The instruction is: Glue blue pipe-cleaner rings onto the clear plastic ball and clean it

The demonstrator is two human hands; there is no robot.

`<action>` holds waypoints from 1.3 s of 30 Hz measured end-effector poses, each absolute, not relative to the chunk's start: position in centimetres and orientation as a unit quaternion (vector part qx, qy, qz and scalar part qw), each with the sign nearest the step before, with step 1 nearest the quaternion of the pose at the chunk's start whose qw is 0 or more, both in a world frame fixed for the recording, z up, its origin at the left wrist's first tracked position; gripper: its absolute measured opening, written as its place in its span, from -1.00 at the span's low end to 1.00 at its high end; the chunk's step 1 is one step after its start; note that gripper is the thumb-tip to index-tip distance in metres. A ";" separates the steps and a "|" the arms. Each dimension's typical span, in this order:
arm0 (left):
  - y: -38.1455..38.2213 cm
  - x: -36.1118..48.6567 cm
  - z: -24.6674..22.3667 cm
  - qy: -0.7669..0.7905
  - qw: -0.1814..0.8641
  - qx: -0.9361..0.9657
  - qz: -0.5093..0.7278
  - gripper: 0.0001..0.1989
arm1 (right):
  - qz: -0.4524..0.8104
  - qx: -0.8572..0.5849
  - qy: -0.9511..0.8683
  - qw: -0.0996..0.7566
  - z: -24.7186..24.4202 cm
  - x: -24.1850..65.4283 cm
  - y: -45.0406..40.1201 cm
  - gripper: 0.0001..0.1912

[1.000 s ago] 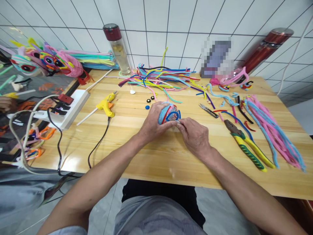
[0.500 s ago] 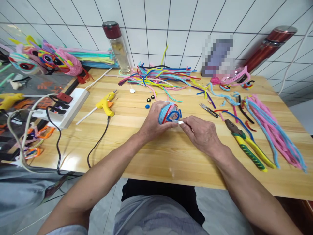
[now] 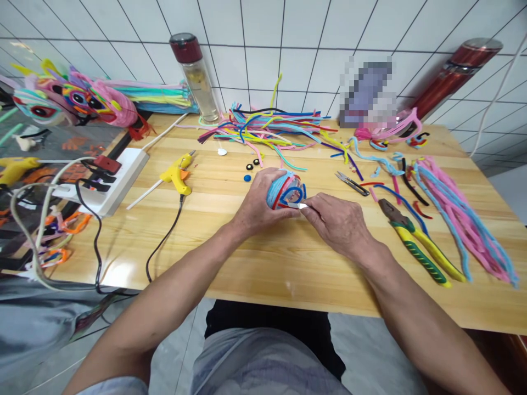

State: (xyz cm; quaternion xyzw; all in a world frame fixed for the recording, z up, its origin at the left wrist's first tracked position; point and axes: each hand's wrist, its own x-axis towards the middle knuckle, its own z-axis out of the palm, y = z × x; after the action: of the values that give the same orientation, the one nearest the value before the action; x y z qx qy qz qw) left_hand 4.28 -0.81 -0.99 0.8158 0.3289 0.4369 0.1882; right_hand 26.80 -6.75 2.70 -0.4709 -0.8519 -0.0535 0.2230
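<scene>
Head view: the ball point(image 3: 275, 192) is sitting around the worktop's point(image 3: 251, 269) middle, your left hand point(image 3: 257, 203) clamping it. Your right hand point(image 3: 340, 222) is pinching a white tool point(image 3: 303, 206) at it; slipping could mean jabbing your left hand. Nearer the left edge, your forearm point(image 3: 164, 302) is passing the cord point(image 3: 158, 247); snagging risks dragging the glue gun point(image 3: 180, 175).

Fuzzy strands coat the ball point(image 3: 279, 190) I grip over a glossy, smooth wood tabletop point(image 3: 247, 263); plastic glue gun point(image 3: 178, 174), dull-metal-headed pliers point(image 3: 420, 241) and shiny red flask point(image 3: 457, 77) share its surface.
</scene>
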 end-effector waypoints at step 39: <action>-1.1 4.6 -0.4 0.343 0.220 0.821 0.400 -0.28 | -0.141 -0.491 -0.833 0.214 2.3 26.2 -6.9 -0.62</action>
State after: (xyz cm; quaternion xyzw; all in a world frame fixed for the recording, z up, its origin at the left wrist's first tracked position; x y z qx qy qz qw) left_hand 4.58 -1.08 -0.38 0.8211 0.3432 0.3995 0.2199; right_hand 26.16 -6.89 2.28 -0.4908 -0.8326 -0.1413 0.2143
